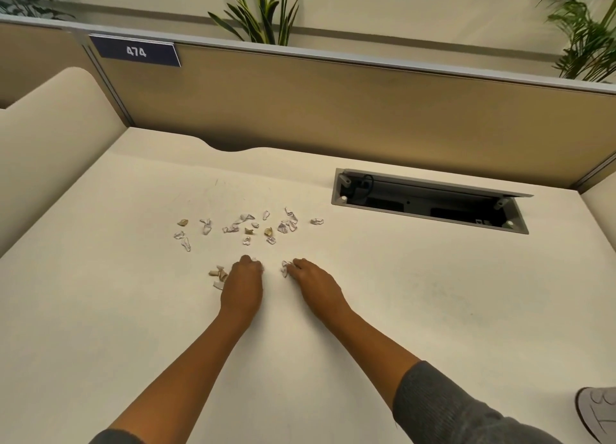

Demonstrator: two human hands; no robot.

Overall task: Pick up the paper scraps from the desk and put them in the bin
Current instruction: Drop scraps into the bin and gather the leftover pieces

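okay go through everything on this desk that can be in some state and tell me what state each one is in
left hand: knuckles up, closed over a scrap.
right hand: fingertips pinching a scrap.
paper scraps: crumpled, scattered loose on the desk.
cable hatch: lid open.
bin: not in view.

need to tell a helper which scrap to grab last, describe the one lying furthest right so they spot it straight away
Start at the grey rectangular cable hatch sunk into the cream desk top, open on the right. Just left of its near left corner lies a small crumpled white paper scrap. It sits alone, apart from the main scatter of paper scraps, closer to the hatch than any other.
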